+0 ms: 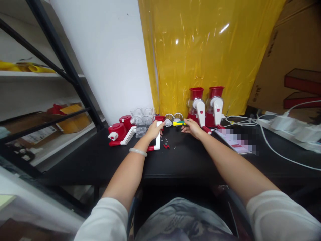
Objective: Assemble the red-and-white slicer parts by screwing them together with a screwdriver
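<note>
Head view: your left grip is closed on the far end of a white crank arm, which runs toward you and meets a red handle pointing left. Your right grip is closed around a green-and-yellow screwdriver; its yellow end sticks out left, apart from the crank arm. Loose screws and a small red part lie on the black worktop, right of the crank arm. Two grating drums sit just beyond the screwdriver; two rotary graters stand upright on the far right.
</note>
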The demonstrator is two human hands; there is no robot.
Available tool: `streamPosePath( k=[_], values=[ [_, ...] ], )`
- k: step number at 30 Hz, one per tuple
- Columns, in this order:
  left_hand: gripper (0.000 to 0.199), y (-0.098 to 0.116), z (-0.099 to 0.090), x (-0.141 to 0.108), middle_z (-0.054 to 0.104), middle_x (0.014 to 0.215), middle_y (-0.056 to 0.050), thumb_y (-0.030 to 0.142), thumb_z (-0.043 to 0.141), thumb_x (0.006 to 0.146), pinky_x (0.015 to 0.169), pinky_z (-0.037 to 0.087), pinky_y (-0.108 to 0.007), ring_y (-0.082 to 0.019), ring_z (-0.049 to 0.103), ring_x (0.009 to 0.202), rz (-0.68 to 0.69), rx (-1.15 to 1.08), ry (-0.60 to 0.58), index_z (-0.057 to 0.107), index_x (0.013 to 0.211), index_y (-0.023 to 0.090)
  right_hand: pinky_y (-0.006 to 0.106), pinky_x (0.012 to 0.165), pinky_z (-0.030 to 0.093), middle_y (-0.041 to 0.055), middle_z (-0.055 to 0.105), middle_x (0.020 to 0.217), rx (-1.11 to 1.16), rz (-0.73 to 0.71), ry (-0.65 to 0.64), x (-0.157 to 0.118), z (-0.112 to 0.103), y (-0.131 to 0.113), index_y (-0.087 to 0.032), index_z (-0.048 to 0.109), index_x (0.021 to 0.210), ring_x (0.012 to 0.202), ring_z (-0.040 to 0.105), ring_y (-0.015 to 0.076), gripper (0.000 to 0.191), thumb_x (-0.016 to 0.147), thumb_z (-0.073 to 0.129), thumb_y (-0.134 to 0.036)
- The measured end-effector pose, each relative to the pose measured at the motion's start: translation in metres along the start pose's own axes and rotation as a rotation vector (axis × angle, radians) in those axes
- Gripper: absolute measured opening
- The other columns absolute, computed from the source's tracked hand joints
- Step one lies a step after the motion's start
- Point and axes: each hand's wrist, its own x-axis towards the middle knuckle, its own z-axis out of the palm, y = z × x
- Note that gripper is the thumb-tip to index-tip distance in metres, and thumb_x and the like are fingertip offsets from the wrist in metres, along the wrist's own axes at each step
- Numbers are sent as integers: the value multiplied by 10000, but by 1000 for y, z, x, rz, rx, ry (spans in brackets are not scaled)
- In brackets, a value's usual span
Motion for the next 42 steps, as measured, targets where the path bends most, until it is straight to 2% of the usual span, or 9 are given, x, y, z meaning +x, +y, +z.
streamPosePath(
  k=[5,14,21,23,26,30,33,36,42],
  values=[
    [457,-2,0,2,575,552,26,631,518,860,498,481,-283,-163,595,470,3,12,-11,486,967,188,196,476,482,-25,613,521,-13,11,10,1,0,0,-199,436,822,390,585,101,210,957,477,-355],
    [481,6,0,-3,569,566,10,648,530,843,495,482,-307,-171,583,465,-17,-6,-20,492,989,191,187,402,420,-31,555,424,-24,31,53,2,0,1,-202,452,800,315,510,100,244,939,505,-395],
    [486,9,0,-5,591,608,-5,650,525,844,517,494,-313,-178,602,502,31,19,-9,497,1004,192,255,495,517,-82,439,323,-85,-21,71,4,-4,7,-193,521,814,234,357,80,336,900,525,-517],
    [483,10,1,-5,590,601,-3,649,522,846,505,490,-311,-182,602,496,43,18,-10,496,1000,193,250,472,501,-68,456,330,-127,-36,80,5,-4,7,-188,524,818,241,378,88,359,899,509,-538],
    [475,11,1,-4,589,592,-1,643,518,850,495,483,-308,-178,593,479,53,18,-1,497,1001,194,224,401,433,-6,546,405,-148,22,130,5,-1,1,-186,512,830,314,508,129,368,946,392,-514],
    [477,12,2,-5,587,590,0,635,521,854,505,486,-309,-173,588,477,19,5,-2,500,1023,190,220,477,474,6,623,538,-5,72,143,2,5,-7,-189,510,879,408,587,122,238,948,319,-314],
    [475,13,1,-6,589,596,0,637,521,855,514,486,-310,-172,589,484,17,26,1,501,1014,189,227,528,495,-20,625,585,63,6,126,1,6,-8,-201,533,931,451,600,115,156,866,392,-219],
    [475,12,1,-6,592,597,-1,643,520,852,520,487,-311,-175,594,490,28,42,3,501,997,191,232,546,497,-43,608,603,81,-68,136,1,5,-7,-220,523,920,452,575,100,117,818,468,-230],
    [491,8,2,-2,583,568,6,655,520,844,509,486,-309,-178,593,479,36,28,10,504,1001,189,215,516,471,-49,591,559,37,-55,104,4,2,-1,-224,479,896,423,545,94,60,876,455,-275]
  ],
)
